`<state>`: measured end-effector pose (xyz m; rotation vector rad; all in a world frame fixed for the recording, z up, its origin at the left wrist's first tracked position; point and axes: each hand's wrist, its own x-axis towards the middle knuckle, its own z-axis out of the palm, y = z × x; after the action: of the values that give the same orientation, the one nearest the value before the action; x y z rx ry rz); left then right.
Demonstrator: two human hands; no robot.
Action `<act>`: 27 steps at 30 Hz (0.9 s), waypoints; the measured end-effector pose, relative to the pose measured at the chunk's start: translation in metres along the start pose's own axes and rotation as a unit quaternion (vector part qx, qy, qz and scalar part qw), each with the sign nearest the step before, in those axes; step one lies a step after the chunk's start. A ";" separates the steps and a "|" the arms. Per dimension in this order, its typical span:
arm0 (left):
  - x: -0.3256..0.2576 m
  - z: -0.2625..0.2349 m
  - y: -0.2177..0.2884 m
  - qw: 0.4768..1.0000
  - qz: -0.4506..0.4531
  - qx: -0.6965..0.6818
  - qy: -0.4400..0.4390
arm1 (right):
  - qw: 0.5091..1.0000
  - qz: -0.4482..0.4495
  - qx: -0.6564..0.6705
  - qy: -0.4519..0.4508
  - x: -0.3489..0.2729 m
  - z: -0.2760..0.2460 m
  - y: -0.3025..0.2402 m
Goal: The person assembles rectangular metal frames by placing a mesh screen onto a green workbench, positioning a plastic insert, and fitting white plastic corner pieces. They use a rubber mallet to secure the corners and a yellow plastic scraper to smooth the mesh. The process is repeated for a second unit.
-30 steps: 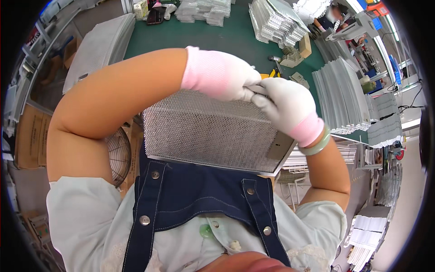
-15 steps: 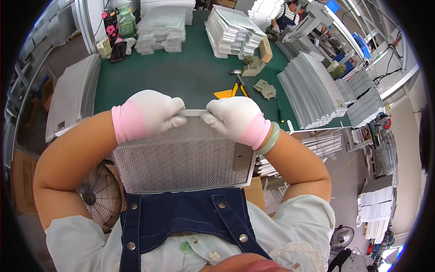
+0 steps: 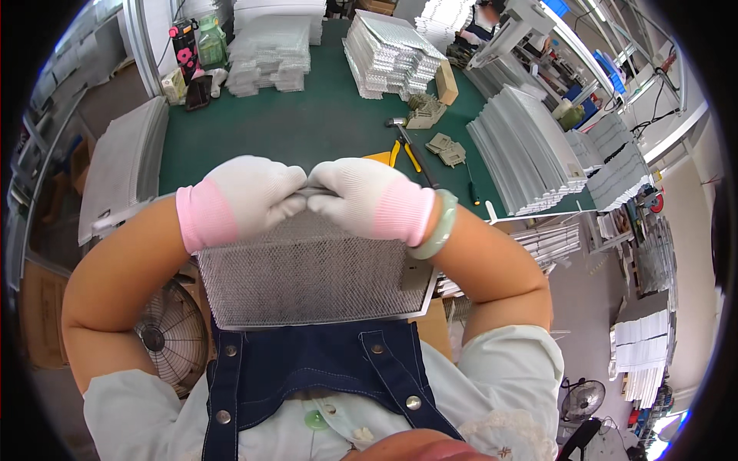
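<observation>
A rectangular metal mesh filter panel (image 3: 307, 280) with a thin silver frame leans against my apron front. Its far edge is up at the table's near side. My left hand (image 3: 250, 196), in a white glove with a pink cuff, pinches that far edge near its middle. Right beside it, my right hand (image 3: 369, 198), gloved alike, is closed on the same edge, the fingertips of both hands nearly meeting. Fingers and gloves hide most of the far edge. A grey plate sits in the panel's right end, partly behind my right forearm.
On the green table (image 3: 323, 123) lie a hammer (image 3: 397, 122), yellow-handled pliers (image 3: 413, 157), a screwdriver (image 3: 473, 188) and beige parts (image 3: 446, 148). Panel stacks stand left (image 3: 123, 161), right (image 3: 523, 154) and at the back (image 3: 392, 54). A fan (image 3: 169, 334) stands below left. Another person is far right.
My right hand has slid left along the panel's far edge, up against my left hand. The left hand keeps its grip, and the panel has barely shifted.
</observation>
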<state>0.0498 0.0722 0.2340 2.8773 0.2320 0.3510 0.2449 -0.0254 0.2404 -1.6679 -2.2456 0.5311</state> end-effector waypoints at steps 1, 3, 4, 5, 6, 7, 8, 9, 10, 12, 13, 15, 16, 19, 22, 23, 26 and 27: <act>-0.001 -0.004 0.001 0.999 -0.028 -0.024 -0.033 | 1.000 0.006 0.027 -0.009 0.001 0.001 0.000; -0.004 -0.011 0.002 0.989 -0.085 -0.072 -0.099 | 0.996 0.015 0.082 -0.029 0.004 0.006 0.005; -0.006 -0.010 0.000 0.990 -0.081 -0.069 -0.088 | 0.998 -0.040 0.039 0.018 0.004 0.016 0.010; -0.008 -0.006 -0.003 0.992 -0.077 -0.066 -0.078 | 0.996 -0.065 -0.026 0.057 0.002 0.022 0.011; -0.011 -0.001 -0.003 0.993 -0.074 -0.064 -0.072 | 0.988 -0.089 -0.086 0.095 -0.001 0.028 0.008; -0.013 0.001 -0.002 0.995 -0.068 -0.048 -0.056 | 0.974 -0.112 -0.146 0.133 -0.002 0.032 0.007; -0.015 0.004 0.000 0.997 -0.063 -0.032 -0.041 | 0.961 -0.118 -0.195 0.155 0.000 0.037 0.008; -0.014 0.004 0.002 0.998 -0.053 -0.016 -0.027 | 0.963 -0.109 -0.196 0.152 -0.001 0.039 0.011; -0.012 0.005 0.004 0.998 -0.047 0.022 -0.029 | 0.964 -0.100 -0.197 0.148 -0.001 0.040 0.012; -0.010 0.006 0.009 0.994 -0.036 0.097 -0.032 | 0.968 -0.091 -0.186 0.143 -0.002 0.041 0.014; -0.010 0.006 0.009 0.995 -0.036 0.090 -0.027 | 0.970 -0.091 -0.175 0.142 -0.002 0.040 0.015; -0.010 0.006 0.008 0.996 -0.035 0.076 -0.017 | 0.975 -0.090 -0.155 0.134 -0.002 0.037 0.015; -0.011 0.006 0.006 0.997 -0.039 0.069 -0.016 | 0.977 -0.089 -0.147 0.127 -0.001 0.034 0.015; -0.013 0.007 -0.003 0.997 -0.061 0.041 -0.034 | 0.977 -0.076 -0.154 0.129 -0.001 0.035 0.015; -0.011 0.006 -0.007 0.993 -0.094 0.020 -0.075 | 0.982 -0.071 -0.132 0.119 0.002 0.035 0.017; -0.009 0.005 -0.004 0.992 -0.100 0.019 -0.080 | 0.984 -0.072 -0.117 0.111 0.003 0.034 0.017; -0.012 0.003 -0.006 0.990 -0.102 -0.018 -0.093 | 0.998 0.010 0.044 -0.052 0.019 0.005 -0.011; -0.011 0.001 -0.008 0.991 -0.091 -0.034 -0.093 | 0.992 0.034 0.089 -0.081 0.022 -0.001 -0.009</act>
<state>0.0386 0.0780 0.2285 2.7720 0.4351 0.0541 0.2315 -0.0062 0.2455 -1.6673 -2.1809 0.8859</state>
